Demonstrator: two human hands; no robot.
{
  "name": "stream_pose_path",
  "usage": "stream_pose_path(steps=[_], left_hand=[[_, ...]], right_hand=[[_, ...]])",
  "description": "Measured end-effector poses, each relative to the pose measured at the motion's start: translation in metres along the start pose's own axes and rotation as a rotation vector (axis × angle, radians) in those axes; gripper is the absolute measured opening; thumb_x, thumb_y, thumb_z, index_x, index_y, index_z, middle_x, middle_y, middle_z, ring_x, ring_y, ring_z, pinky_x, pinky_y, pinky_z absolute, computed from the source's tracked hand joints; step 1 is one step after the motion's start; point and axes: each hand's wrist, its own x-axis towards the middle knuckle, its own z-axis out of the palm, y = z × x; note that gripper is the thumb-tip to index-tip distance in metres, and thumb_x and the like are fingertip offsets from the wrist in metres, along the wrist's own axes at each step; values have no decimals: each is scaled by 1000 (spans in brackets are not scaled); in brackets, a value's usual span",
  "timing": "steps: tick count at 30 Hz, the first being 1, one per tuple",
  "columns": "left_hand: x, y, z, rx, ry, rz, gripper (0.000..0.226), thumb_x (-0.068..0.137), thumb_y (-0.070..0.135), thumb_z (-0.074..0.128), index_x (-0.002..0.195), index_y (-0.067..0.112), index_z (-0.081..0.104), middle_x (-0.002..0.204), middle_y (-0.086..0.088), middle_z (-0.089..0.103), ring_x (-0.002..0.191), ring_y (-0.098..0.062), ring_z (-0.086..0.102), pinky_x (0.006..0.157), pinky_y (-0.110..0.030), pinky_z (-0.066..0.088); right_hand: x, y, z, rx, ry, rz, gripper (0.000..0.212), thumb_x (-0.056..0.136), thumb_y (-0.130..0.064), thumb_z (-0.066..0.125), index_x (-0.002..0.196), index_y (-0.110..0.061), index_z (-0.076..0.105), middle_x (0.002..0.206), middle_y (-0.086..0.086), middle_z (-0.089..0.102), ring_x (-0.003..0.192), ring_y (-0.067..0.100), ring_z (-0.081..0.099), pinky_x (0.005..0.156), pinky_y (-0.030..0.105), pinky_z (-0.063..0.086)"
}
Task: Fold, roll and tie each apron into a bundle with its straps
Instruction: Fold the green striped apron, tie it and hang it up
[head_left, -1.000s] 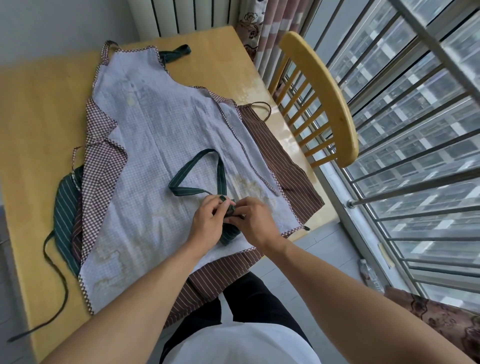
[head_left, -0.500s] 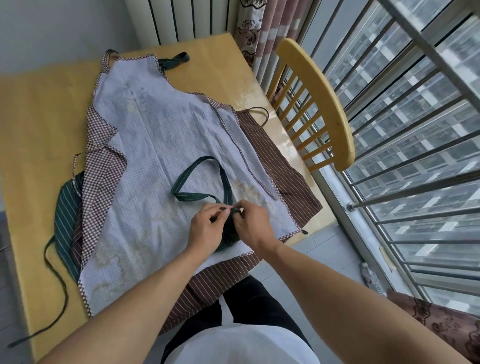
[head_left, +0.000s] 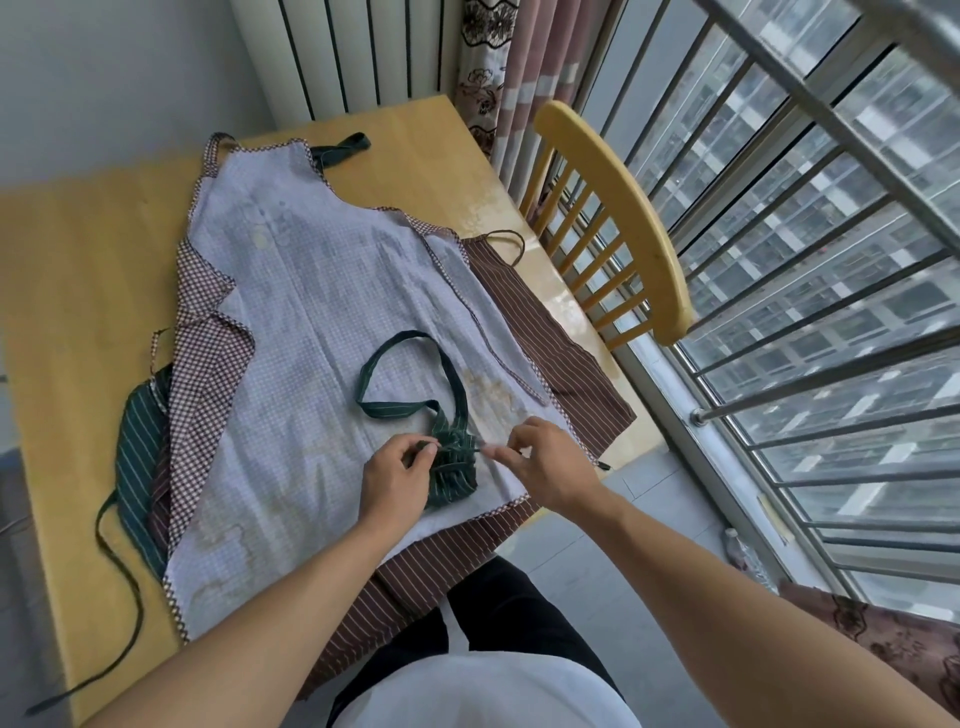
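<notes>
Surface: yellow wooden table (head_left: 67, 291), spread aprons.
Grip: left hand (head_left: 396, 475) and right hand (head_left: 551, 467) pinch thin strap ends.
Technique: pull evenly, cinching the rolled green striped apron bundle (head_left: 453, 467).

Table: yellow wooden top (head_left: 78, 270).
Chair: wooden spindle-back (head_left: 618, 218), beside the table.
Wall: white radiator (head_left: 358, 52).
Window: metal bars (head_left: 810, 291), daylight; patterned curtain (head_left: 498, 67).
Floor: grey tiles (head_left: 587, 556).

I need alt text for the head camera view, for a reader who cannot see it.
Two hands pull thin strap ends apart to tie a small rolled green striped apron bundle: the left hand pinches one end, the right hand the other. The bundle rests on a pale checked apron spread over more aprons on a wooden table.
</notes>
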Motion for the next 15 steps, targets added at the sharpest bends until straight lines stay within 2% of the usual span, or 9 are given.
stream_pose_path(steps=[2,4,6,9,11,15], left_hand=[[-4,-6,-7,50,-34,39,10,98,23,64,103,23,73,107,9,70,103,-7,64,81,-12,45],[-7,-10,-11,121,-70,72,12,99,23,64,106,21,73,111,10,67,105,-7,61,82,-11,41],[-10,-13,-13,166,-70,61,15,99,25,63,109,20,73,114,11,64,106,-8,59,86,-16,42],[-10,-19,-18,212,-20,25,12,99,25,63,104,19,72,114,9,63,106,-12,60,91,-26,46],[-9,-20,-22,226,-22,-16,8,99,23,62,97,22,69,110,7,62,103,-13,60,86,-24,43],[-6,-20,-22,195,-41,-84,13,102,24,57,94,19,66,100,3,65,94,-14,59,74,-25,40]], right_hand=[[-3,3,1,165,25,46,56,95,-62,55,61,-19,43,68,-5,47,62,13,44,62,33,42],[-3,3,3,343,-13,198,54,99,-50,59,63,-17,38,59,-2,39,50,13,37,59,30,39],[-3,6,8,323,-44,277,48,102,-43,57,67,-16,38,61,4,39,47,13,38,58,31,37],[-2,13,15,258,-47,328,48,104,-44,53,70,-15,37,62,3,36,53,16,36,58,32,32],[-1,19,15,286,-1,383,48,103,-46,54,70,-16,37,61,2,35,56,19,37,59,33,32],[9,27,15,272,14,419,48,101,-49,56,71,-15,42,63,5,43,58,21,44,60,34,37]])
